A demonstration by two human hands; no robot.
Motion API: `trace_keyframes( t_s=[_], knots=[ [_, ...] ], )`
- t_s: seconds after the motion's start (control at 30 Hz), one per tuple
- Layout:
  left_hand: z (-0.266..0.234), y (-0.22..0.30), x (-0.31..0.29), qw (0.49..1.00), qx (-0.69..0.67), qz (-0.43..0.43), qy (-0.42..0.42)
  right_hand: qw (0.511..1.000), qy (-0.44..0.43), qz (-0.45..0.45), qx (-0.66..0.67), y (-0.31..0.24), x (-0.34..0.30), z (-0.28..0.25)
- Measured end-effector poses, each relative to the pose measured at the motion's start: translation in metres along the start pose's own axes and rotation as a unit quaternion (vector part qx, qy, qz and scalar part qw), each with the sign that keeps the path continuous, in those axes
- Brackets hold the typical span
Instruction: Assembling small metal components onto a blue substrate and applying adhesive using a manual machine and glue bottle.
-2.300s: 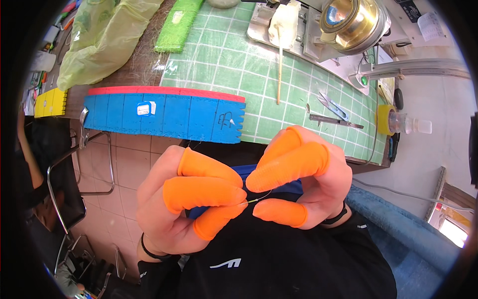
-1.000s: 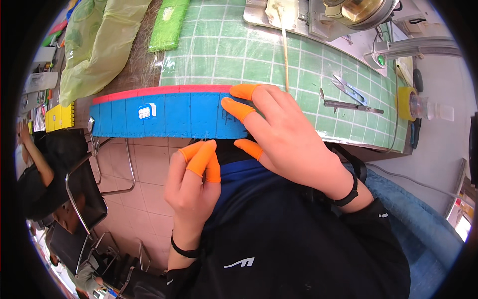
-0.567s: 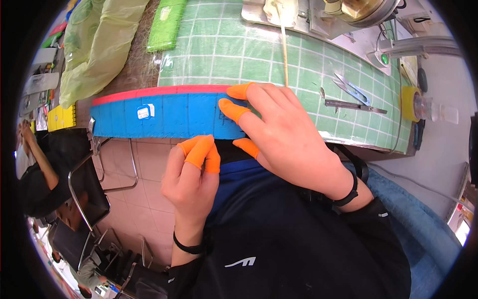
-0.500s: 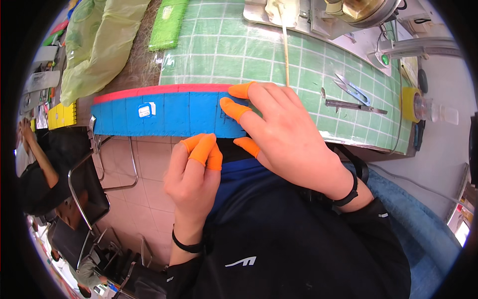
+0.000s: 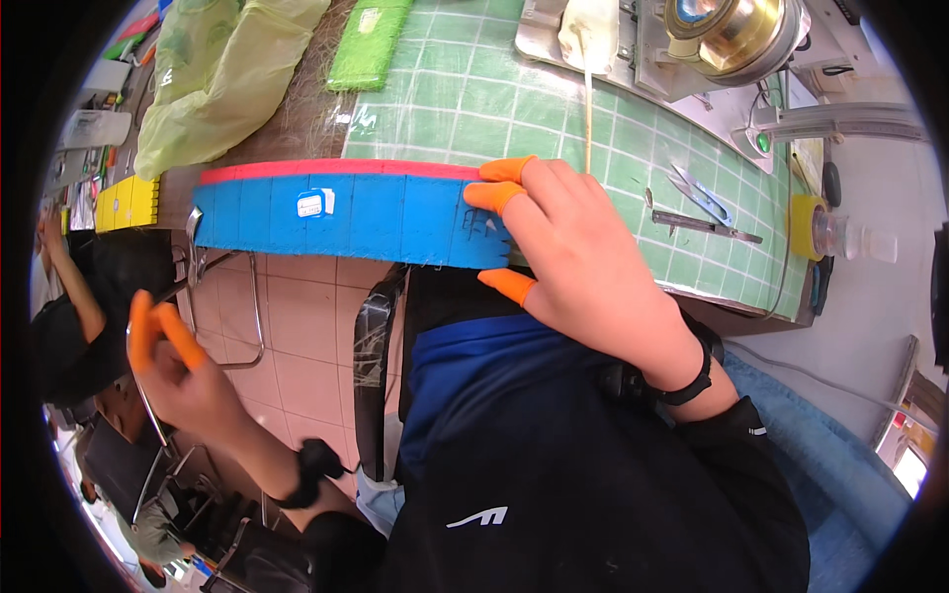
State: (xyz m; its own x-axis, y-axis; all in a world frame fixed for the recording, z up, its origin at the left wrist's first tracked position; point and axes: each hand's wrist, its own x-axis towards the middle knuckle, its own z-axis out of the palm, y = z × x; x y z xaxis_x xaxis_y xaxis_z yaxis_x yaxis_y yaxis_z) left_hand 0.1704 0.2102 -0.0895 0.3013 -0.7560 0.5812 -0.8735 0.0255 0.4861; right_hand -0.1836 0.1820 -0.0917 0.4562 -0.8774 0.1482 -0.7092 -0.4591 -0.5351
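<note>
A long blue foam strip (image 5: 395,217) with evenly spaced dark cross lines and a small white label lies along the table's near edge. Behind it runs a red strip (image 5: 326,168). My right hand (image 5: 583,257), orange covers on its fingertips, grips the blue strip's right end, fingers on top and thumb at the near edge. Away to the left, over the floor, my left hand (image 5: 188,381) is raised with its orange-covered fingers drawn together. Anything between those fingers is too fine to make out.
Beyond the strips are a yellow-green plastic bag (image 5: 217,79), a bright green pad (image 5: 371,44) and loose fine fibres. Thread snips (image 5: 702,198) and tweezers (image 5: 707,227) lie right on the green-checked tabletop (image 5: 494,119). A chair (image 5: 376,366) stands below; another person's arm (image 5: 74,282) shows left.
My left hand has swung from the near edge of the blue strip far to the left. My right hand keeps its grip on the strip's end. The whole view has shifted slightly.
</note>
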Motion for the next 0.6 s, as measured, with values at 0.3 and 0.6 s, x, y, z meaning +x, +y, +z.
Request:
trace_keyframes(
  t_s=[0.3,0.6],
  knots=[
    [0.046,-0.156,0.003,0.828,-0.296,-0.450,-0.158,0.985,0.012,0.022,0.170,-0.015,0.010,-0.016],
    [0.023,-0.181,0.006,0.810,-0.397,-0.424,0.074,0.982,0.045,-0.034,0.181,-0.024,0.007,-0.049]
  ],
)
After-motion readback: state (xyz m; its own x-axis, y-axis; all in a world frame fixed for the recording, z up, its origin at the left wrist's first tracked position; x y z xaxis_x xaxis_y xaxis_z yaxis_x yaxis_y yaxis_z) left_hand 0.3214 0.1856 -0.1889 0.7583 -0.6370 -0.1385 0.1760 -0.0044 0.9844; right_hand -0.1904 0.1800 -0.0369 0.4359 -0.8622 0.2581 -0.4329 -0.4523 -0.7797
